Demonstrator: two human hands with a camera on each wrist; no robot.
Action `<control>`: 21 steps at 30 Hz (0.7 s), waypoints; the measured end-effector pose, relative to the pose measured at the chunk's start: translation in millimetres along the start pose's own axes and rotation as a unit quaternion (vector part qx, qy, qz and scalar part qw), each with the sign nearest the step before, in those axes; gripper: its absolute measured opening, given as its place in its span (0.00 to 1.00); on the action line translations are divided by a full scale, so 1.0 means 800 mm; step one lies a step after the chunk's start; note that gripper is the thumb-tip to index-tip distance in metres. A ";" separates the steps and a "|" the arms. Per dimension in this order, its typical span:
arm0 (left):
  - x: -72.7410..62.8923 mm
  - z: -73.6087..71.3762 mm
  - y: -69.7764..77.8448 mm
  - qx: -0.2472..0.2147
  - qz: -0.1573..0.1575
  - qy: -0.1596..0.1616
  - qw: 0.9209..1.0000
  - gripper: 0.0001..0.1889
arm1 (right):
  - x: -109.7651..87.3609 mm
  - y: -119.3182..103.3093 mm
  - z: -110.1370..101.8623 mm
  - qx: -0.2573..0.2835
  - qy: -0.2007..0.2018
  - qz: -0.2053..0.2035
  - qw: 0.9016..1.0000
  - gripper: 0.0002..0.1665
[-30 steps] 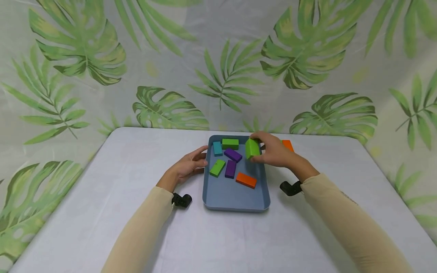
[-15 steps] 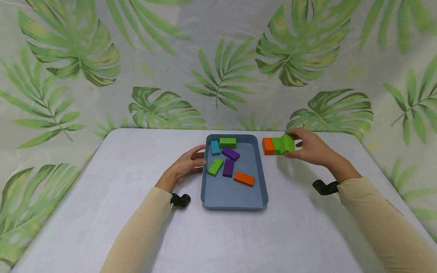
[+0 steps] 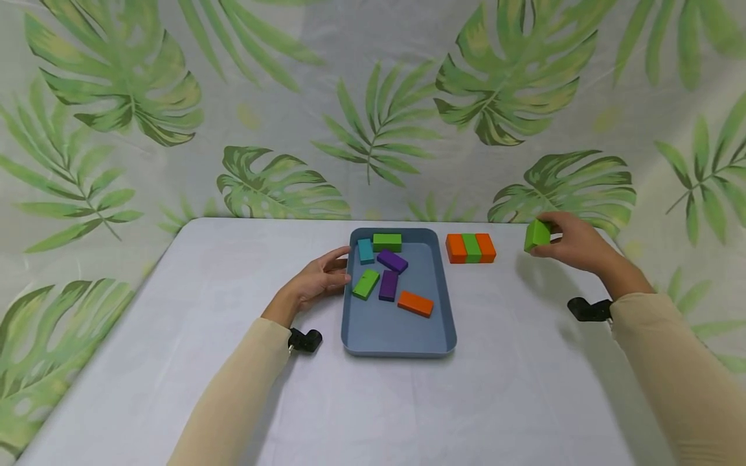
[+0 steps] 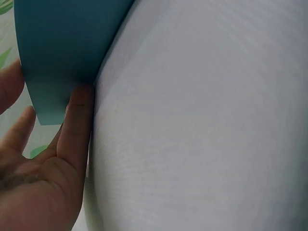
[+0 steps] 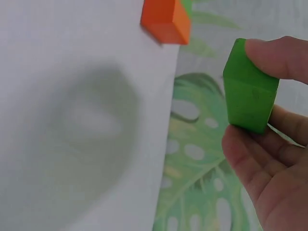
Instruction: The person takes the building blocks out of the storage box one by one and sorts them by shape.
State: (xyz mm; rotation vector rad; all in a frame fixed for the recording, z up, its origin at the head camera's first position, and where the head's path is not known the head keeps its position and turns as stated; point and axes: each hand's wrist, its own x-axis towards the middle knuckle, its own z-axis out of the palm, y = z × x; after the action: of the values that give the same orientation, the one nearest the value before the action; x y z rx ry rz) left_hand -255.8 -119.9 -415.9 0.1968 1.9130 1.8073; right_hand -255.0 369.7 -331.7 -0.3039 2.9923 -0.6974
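My right hand (image 3: 577, 243) pinches a green block (image 3: 537, 235) between thumb and fingers, held up over the far right of the table. In the right wrist view the same green block (image 5: 250, 89) is tilted, the thumb on its top end and fingertips below. At the tray's left side, my left hand (image 3: 317, 279) touches the wall with extended fingers. The left wrist view shows fingers (image 4: 79, 115) against the outer wall of the blue-grey tray (image 4: 62, 53). Right of the tray (image 3: 402, 340), a row holds an orange block (image 3: 456, 249), a green block (image 3: 471, 248) and another orange block (image 3: 486, 248).
Inside the tray lie a teal block (image 3: 365, 251), two green blocks, two purple blocks and an orange block (image 3: 416, 303). A white cloth covers the table (image 3: 513, 388). Behind its far edge hangs a leaf-patterned curtain (image 3: 396, 129).
My right hand has lifted the green block from over the tray, carried it right past the row and out to the far right. My left hand has stayed at the tray's side.
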 end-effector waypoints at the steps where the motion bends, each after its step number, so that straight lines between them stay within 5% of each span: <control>1: 0.000 0.000 0.000 0.000 0.002 -0.001 1.000 0.39 | 0.001 0.003 0.000 -0.004 0.000 0.001 1.000 0.46; 9: 0.001 0.000 -0.003 0.001 -0.002 -0.001 1.000 0.40 | 0.010 0.018 0.003 -0.016 -0.005 0.019 1.000 0.48; 21: -0.002 0.003 0.001 -0.005 -0.006 0.002 1.000 0.40 | 0.036 0.031 0.033 0.058 -0.051 0.054 0.996 0.48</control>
State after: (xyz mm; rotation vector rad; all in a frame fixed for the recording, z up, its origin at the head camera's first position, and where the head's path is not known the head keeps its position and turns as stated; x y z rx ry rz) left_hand -253.6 -118.5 -414.6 0.1769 1.9042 1.8096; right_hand -284.9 374.4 -366.4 -0.1652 2.8338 -0.8155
